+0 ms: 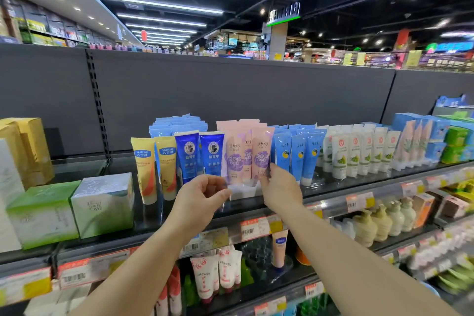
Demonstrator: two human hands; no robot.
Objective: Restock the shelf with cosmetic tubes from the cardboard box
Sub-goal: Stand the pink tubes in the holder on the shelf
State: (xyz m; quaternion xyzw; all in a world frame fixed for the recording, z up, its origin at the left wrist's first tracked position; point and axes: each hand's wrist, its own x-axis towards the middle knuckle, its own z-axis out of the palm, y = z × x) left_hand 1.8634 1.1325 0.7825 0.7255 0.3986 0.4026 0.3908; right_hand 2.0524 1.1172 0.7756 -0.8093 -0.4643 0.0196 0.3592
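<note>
Pink tubes (260,155): soft plastic, flat-crimped tops, purple patches on the front; standing cap-down in a row on the top shelf, between the dark blue tubes and the light blue tubes.
Right hand (279,186): reaching up to the near right pink tube; thumb and fingers closed on its lower end, forearm stretched in from the lower right.
Left hand (202,194): raised just left of the pink tubes, fingers curled loosely toward the thumb; whether they pinch anything I cannot tell, as that spot is blurred.
White tray (242,191): pale plastic holder at the foot of the pink tubes, on the near edge of the shelf.
Top shelf (333,188): dark, glossy, with price tags along its front rail.
Dark blue tubes (198,154): two, glossy, white crimped tops, left of the pink ones.
Yellow tubes (154,167): two, leaning, further left.
Light blue tubes (297,154): upright rows right of the pink ones.
White tubes (359,151): green leaf print, further right.
Green and white boxes (74,209): shrink-wrapped cubes at the left end.
Lower shelf (256,287): more tubes and pump bottles (379,220).
</note>
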